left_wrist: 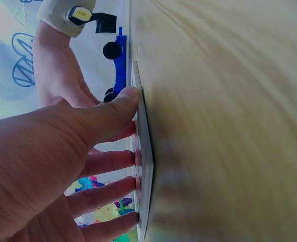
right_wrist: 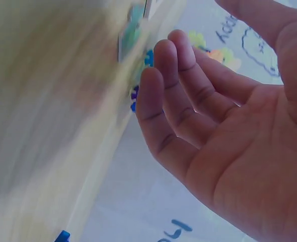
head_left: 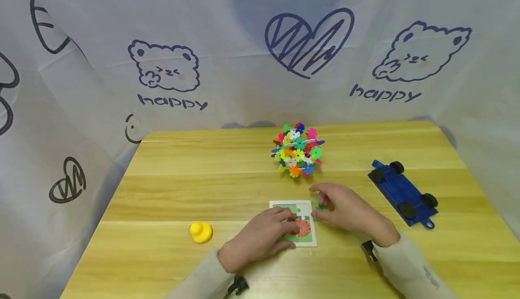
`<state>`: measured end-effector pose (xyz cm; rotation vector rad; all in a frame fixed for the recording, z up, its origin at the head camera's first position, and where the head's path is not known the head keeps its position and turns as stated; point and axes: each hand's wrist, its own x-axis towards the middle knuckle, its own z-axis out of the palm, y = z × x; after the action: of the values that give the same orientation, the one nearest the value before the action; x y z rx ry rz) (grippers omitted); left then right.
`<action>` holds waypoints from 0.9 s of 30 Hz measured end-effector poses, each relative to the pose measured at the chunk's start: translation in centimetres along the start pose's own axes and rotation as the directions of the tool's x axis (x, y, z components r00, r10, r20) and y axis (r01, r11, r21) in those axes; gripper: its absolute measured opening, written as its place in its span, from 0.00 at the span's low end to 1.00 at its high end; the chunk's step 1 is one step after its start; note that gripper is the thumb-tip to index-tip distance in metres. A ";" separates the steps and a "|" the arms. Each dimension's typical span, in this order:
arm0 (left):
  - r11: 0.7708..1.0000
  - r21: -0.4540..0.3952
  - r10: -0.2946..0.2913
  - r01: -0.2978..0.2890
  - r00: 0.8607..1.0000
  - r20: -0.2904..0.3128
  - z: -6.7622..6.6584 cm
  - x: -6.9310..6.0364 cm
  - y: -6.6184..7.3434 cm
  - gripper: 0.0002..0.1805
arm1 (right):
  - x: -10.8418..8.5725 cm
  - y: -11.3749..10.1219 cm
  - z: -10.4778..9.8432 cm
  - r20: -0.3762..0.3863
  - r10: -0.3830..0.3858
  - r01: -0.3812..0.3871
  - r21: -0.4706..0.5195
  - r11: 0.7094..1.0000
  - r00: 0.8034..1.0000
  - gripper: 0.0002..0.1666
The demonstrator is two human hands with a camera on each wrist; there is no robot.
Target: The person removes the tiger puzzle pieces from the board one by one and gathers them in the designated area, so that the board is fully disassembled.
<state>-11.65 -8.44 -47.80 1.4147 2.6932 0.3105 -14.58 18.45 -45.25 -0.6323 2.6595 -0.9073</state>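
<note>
Head view: Two bare hands work on a yellow, wood-grained table point(head_left: 154, 190). The left hand point(head_left: 262, 235) lies with fingers extended across one flat, white-rimmed square puzzle board point(head_left: 308, 236), printed green with an orange-red ruffled shape, at the table's near centre. The right hand point(head_left: 339, 206), fingers loosely bent, arches just beside it over green pieces point(head_left: 319, 207), partly hidden, their number unclear. Behind sits one ball of notched, flower-shaped discs point(head_left: 298, 150), too overlapped to count. One smooth yellow duck point(head_left: 201, 232) rests left; one glossy blue toy vehicle point(head_left: 402, 192) with four black wheels lies right. Folded pale cloth point(head_left: 227, 73) carries two bear heads and two scribbled hearts.

Left wrist view: Four straight fingers press the thin board's face, the thumb touching near its edge; the board's side appears smooth and grey.

Right wrist view: The palm faces the camera, its softly curved fingers gripping nothing visible, while green, pale-edged pieces lie on the blurred tabletop near the fingertips.
</note>
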 end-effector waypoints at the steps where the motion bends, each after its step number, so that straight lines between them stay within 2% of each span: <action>1: 1.000 -0.003 0.000 0.000 1.000 0.004 0.0 0.0 0.0 0.15 | -0.2 -0.2 0.2 0.008 0.009 -0.009 0.001 1.000 1.000 0.34; 5: 1.000 -0.010 -0.004 0.005 1.000 0.016 -0.1 0.1 0.2 0.13 | -0.8 -0.6 1.3 0.041 0.005 -0.005 -0.011 1.000 0.999 0.33; 10: 1.000 -0.007 0.000 0.000 1.000 0.000 0.0 0.0 0.2 0.12 | -1.1 -0.8 2.5 0.067 -0.044 0.048 -0.064 0.997 0.997 0.21; 13: 1.000 -0.007 0.002 -0.002 1.000 0.002 0.0 0.1 0.2 0.12 | -1.1 -1.1 2.7 0.067 -0.019 0.025 -0.087 0.996 0.998 0.18; 20: 1.000 0.005 0.006 -0.006 1.000 0.002 0.1 0.0 0.3 0.12 | -0.9 -1.7 2.9 0.067 0.062 -0.054 -0.110 0.992 0.996 0.18; 27: 1.000 -0.008 0.008 -0.008 1.000 -0.003 -0.1 -0.1 0.2 0.12 | -0.7 -1.8 2.9 0.079 0.094 -0.088 -0.077 0.993 0.992 0.17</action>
<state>-11.43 -8.39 -47.64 1.4237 2.6866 0.3245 -12.26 15.97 -46.30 -0.5471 2.6341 -0.7450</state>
